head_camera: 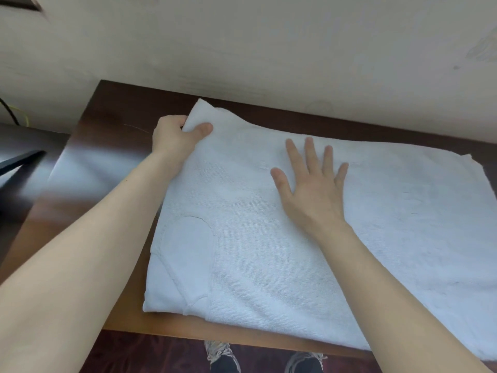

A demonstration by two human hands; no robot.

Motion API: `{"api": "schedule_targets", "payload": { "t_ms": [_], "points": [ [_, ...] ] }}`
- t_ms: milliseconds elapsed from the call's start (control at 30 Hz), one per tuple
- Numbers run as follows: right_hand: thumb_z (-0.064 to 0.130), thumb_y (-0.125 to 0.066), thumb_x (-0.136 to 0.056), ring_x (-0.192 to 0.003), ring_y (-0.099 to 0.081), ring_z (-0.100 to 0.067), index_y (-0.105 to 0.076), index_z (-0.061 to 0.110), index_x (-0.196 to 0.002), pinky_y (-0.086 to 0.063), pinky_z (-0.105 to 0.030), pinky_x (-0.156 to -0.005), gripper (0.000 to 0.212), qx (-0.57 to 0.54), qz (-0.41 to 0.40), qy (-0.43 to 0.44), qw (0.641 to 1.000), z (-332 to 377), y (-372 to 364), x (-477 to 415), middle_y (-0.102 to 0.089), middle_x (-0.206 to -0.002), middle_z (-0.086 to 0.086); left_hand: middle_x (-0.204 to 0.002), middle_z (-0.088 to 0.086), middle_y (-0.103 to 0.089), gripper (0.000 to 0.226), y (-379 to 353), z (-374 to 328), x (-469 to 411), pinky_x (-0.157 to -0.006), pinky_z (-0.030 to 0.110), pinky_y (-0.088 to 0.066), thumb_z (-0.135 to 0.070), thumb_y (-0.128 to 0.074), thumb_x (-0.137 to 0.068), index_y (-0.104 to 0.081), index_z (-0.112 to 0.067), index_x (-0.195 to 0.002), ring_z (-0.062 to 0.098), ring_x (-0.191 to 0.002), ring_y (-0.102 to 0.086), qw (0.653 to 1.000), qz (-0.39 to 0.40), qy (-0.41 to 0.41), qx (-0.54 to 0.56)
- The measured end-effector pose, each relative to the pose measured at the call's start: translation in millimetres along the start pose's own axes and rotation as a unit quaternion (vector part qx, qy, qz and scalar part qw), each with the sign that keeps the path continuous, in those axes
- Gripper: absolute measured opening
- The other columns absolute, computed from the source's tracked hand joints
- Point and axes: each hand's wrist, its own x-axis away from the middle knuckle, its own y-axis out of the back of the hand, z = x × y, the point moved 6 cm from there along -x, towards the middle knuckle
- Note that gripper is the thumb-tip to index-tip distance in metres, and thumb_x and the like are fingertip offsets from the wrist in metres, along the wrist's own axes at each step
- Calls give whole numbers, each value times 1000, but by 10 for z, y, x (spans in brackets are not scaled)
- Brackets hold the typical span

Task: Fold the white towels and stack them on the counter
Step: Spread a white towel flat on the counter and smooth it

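A large white towel [269,265] lies spread flat and folded over on the dark wooden counter [107,130], covering most of its right side and reaching past its front edge at the right. My left hand [177,135] grips the towel's far left corner, thumb on top and fingers curled under the edge. My right hand [309,181] lies flat on the towel's middle, fingers straight and spread, palm down. An oval stitched patch shows near the towel's near left corner.
A pale wall [242,49] runs directly behind the counter. The counter's left part is bare, glossy wood. A dark object [16,162] and a cable sit at the far left. Below the front edge are a reddish floor and my two shoes [223,356].
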Motion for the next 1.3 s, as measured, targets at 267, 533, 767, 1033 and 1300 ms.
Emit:
{"api": "schedule_targets", "payload": {
  "t_ms": [267,533,767,1033,1300],
  "points": [
    [74,0,-91,-150,17,-27,7,44,-154,13,-49,-120,71,30,10,-12,999,27,-248,-278,10,-166,3,-73,-13,-55,31,95,92,24,-49,9,-37,-42,-76,-80,-54,-20,-82,1,-59,-48,996,-75,-42,-12],
    [72,1,-91,-152,7,-26,0,42,-155,13,-50,-120,71,-3,-1,-22,1000,0,-169,-336,-2,-166,2,-77,-22,-66,14,28,-95,-85,-67,15,-47,-40,-78,-82,-69,-29,-85,-3,-69,-58,990,93,-104,14],
    [68,-3,-95,-152,9,-28,-2,43,-155,13,-56,-118,65,35,4,-9,999,-76,-131,-505,-3,-166,2,-80,-8,-76,19,-77,-179,-277,-59,18,-53,-44,-82,-78,-75,-26,-77,4,-70,-69,984,180,-11,-12],
    [67,-3,-95,-151,-3,-32,-8,43,-154,8,-56,-119,64,25,-13,2,1000,-71,-92,-605,-24,-161,-1,-92,4,-78,26,29,-137,-271,-68,24,-58,-32,-84,-70,-77,-14,-86,17,-85,-75,967,164,46,190],
    [70,-1,-93,-152,-7,-26,-12,40,-155,5,-52,-121,69,59,-22,-26,998,-340,-132,-636,-20,-163,-1,-81,0,-78,21,69,34,-331,-62,23,-59,-17,-85,-74,-71,-10,-89,15,-81,-75,951,84,114,276]
  ]
}}
